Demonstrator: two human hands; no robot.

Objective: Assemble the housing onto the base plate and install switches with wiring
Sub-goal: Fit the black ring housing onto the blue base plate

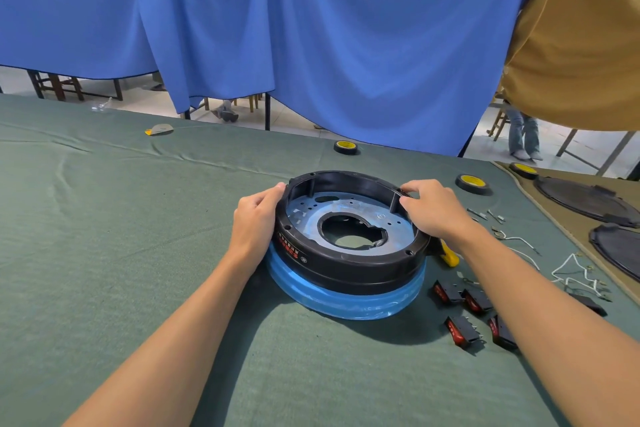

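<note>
In the middle of the frame the ring point(346, 269) sits on the plate point(348, 306), and the plate lies on the worktop point(138, 218). The left hand point(256, 218) holds the ring's left side, the right hand point(433, 208) its right side. Switches point(462, 329) lie at the lower right, with wires point(571, 270) further right. Tape rolls point(472, 183) lie behind, at the upper right.

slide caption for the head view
Left hand and right hand grip the black housing on the blue-wrapped base plate
</note>
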